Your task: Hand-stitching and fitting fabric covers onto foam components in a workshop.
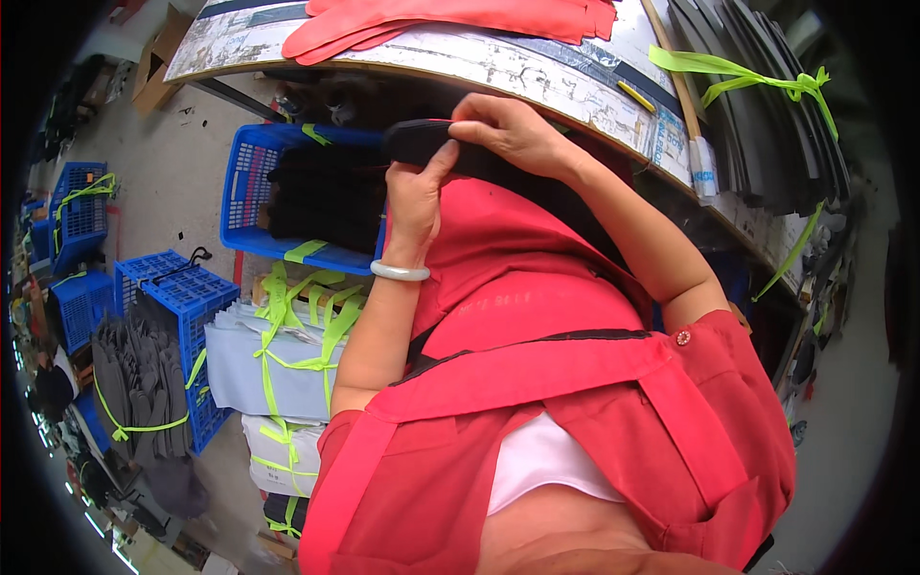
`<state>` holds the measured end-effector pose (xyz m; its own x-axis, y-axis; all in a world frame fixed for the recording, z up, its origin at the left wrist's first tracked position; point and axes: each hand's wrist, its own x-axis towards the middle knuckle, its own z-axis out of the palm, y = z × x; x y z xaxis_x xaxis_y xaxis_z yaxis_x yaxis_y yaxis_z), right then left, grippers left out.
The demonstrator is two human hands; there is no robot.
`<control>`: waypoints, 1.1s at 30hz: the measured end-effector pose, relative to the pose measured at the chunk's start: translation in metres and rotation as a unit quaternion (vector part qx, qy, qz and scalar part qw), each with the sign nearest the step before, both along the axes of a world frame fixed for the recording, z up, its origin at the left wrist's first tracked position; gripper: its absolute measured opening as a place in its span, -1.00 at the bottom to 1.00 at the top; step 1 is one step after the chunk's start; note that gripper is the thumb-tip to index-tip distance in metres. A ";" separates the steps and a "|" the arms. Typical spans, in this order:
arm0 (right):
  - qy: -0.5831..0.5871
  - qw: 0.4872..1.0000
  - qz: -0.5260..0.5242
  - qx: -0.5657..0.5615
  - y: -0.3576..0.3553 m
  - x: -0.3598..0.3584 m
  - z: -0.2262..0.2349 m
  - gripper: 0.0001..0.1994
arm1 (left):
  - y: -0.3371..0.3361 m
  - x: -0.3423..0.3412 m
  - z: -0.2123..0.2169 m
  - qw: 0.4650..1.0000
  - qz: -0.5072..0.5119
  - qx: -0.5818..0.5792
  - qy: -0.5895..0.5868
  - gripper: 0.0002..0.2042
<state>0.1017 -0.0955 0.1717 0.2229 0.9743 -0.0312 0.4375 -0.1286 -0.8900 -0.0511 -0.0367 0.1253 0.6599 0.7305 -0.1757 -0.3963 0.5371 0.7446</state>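
Note:
Above my lap, at the table's front edge, both hands are on a black cloth piece [414,143] with a rounded end. My left hand [416,196], a pale bangle at its wrist, grips the piece from below with the thumb on top. Fingers bent, my right hand [508,134] pinches its right-hand edge, where a thin line of red shows. The hands almost touch. Part of the piece lies hidden behind my fingers.
Salmon-red fabric pieces [450,21] lie on the worn table [225,48]. Tied dark sheets [757,105] and a yellow cutter [636,97] are at right. A blue crate [251,177] with black pieces stands beside my left hand, near tied pale bundles [244,359].

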 end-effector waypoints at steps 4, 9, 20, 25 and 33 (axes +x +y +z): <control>-0.017 1.000 -0.020 0.015 0.005 -0.002 -0.009 -0.67 | -0.007 0.001 0.002 1.000 0.000 0.027 0.013 -0.76; -0.069 0.997 -0.022 -0.025 -0.006 -0.005 -0.006 -0.67 | 0.002 -0.013 0.001 0.999 -0.010 -0.042 0.027 -0.83; 0.082 0.992 0.013 -0.097 -0.001 0.003 -0.032 -0.68 | 0.001 -0.019 -0.001 0.993 -0.086 -0.066 0.041 -0.83; -0.048 0.998 -0.011 0.049 0.005 -0.018 -0.030 -0.70 | -0.004 -0.017 -0.012 0.943 -0.025 0.280 0.177 -0.80; 0.028 0.999 -0.019 -0.026 0.004 -0.017 -0.029 -0.66 | 0.000 -0.020 -0.018 0.996 -0.060 0.021 0.063 -0.89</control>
